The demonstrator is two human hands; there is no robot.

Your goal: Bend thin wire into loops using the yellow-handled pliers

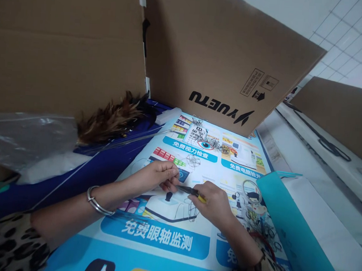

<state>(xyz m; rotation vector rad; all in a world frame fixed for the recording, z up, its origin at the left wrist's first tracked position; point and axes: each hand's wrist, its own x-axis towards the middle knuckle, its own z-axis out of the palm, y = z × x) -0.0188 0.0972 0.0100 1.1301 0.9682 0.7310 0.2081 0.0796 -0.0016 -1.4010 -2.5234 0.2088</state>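
Observation:
My right hand [213, 201] is closed round the yellow handle of a pair of pliers [189, 190]. Their dark, narrow jaws point left and reach the fingertips of my left hand [162, 175]. The left fingers are pinched together; whatever lies between them is too small to make out. Both hands are above a printed poster sheet [160, 256]. Beyond them lies a small tangle of thin wire [193, 161], with more wire pieces [213, 144] farther back. Several loops and rings of wire [261, 225] lie to the right of my right forearm.
Cardboard panels [199, 50] stand upright at the back and left. Brown feathers [110, 120], a clear plastic bag [28, 141] and long thin wires [125, 140] lie on the left over blue cloth. A teal folder or box [298, 230] lines the right side.

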